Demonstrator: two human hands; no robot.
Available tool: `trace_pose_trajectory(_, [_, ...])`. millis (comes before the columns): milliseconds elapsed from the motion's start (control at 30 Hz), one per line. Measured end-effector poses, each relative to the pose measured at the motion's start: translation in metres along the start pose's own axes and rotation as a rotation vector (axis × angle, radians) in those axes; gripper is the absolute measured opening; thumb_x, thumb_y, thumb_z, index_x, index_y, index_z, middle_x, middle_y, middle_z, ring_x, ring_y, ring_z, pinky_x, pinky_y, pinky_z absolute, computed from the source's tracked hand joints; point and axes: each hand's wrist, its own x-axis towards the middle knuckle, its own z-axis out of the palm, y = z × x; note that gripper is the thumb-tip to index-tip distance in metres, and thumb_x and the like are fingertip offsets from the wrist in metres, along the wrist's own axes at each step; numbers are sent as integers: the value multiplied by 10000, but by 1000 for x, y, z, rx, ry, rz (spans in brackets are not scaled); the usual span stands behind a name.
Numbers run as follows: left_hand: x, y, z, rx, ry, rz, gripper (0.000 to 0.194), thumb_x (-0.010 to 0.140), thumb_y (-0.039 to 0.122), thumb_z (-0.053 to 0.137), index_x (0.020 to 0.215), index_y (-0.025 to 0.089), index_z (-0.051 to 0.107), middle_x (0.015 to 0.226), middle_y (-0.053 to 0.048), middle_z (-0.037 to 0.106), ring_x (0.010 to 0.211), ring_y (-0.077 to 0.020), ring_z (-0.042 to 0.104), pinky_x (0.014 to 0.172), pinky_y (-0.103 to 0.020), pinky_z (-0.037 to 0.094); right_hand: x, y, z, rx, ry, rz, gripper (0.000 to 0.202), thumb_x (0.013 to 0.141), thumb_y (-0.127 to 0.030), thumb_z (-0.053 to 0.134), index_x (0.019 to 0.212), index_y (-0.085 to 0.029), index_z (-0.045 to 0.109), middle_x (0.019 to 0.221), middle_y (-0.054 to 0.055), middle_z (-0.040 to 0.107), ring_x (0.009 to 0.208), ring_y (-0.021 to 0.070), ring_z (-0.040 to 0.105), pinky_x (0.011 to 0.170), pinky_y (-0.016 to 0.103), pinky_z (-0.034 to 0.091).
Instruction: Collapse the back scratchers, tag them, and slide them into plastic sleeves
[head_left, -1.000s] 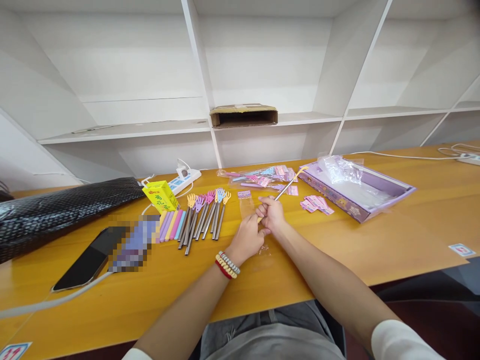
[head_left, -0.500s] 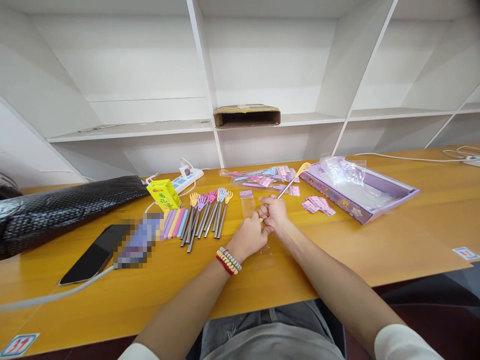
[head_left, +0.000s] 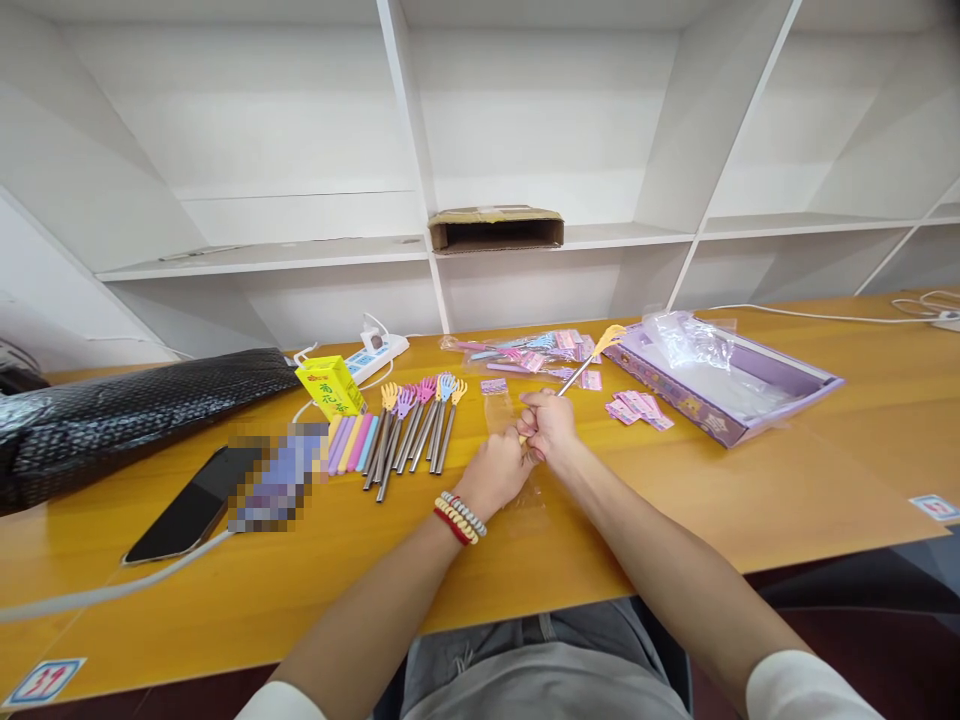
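A back scratcher with a yellow claw head and a metal rod points away to the upper right. My right hand is closed around its rod. Up against it, my left hand grips the near end, where a bit of yellow handle shows between the fingers. Under my hands lies a clear plastic bag with a purple header. To the left are several claw-headed metal rods in mixed colours. Beside those, coloured handle tubes lie in a row.
Packed back scratchers lie at the back, near pink cards. A purple box holding clear plastic stands right. Left are a yellow carton, a power strip, a phone and a black wrapped bundle. White shelves rise behind.
The view has shifted very slightly. Both hands keep their grip on the back scratcher, with almost no visible movement.
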Motion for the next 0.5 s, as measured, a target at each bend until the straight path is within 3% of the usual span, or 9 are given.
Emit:
trace_pose_trajectory(300, [0, 4, -1, 38, 1, -17, 469, 870, 531, 263, 1033, 145, 473, 879, -140, 615, 802, -278, 611, 621, -326, 426, 1, -3, 0, 17, 16, -10, 433, 519, -58, 563, 601, -214, 169, 351, -140, 169, 263, 26, 137, 277, 179, 102])
trace_pose_trajectory(500, [0, 2, 1, -4, 3, -9, 494, 851, 573, 278, 1039, 153, 459, 859, -127, 621, 788, -270, 615, 601, -305, 404, 5, -4, -6, 42, -71, 10, 476, 531, -67, 589, 604, -216, 143, 352, -140, 155, 284, 31, 114, 298, 193, 98])
